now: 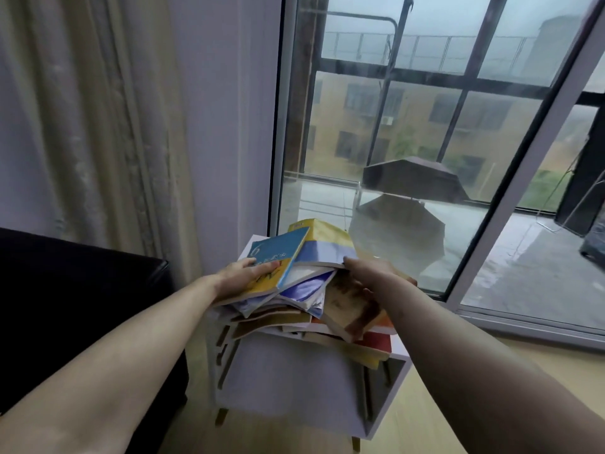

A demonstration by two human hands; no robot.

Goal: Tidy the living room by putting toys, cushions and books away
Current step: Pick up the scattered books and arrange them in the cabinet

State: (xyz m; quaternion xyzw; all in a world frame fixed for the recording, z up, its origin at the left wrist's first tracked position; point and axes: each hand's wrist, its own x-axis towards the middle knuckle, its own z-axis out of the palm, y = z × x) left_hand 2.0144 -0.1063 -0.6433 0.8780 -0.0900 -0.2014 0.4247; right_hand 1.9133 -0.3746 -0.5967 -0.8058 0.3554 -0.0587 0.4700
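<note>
**Both hands on a messy book pile by the window**

So closest to the camera you've got two bare forearms reaching forward. The left hand is gripping a blue and yellow book at the top left of the pile, thumb on the cover and fingers tucked underneath, so it's clamped on that one. The right hand is reaching in from the other side, fingers pushed in under the edge of a yellow and pale blue book; they look curled around something in there, but honestly I can't tell exactly how tight, since most of them are hidden.

The pile of books is a proper jumble, covers sliding every which way, all sitting on top of a small white side table with wooden feet on a light wood floor.

To the left is a dark sofa, right up beside the table. Behind that, a beige curtain and a pale wall. Further back is a big sliding glass door, wet balcony outside with an open umbrella lying on it, and a yellowish building beyond.
</note>
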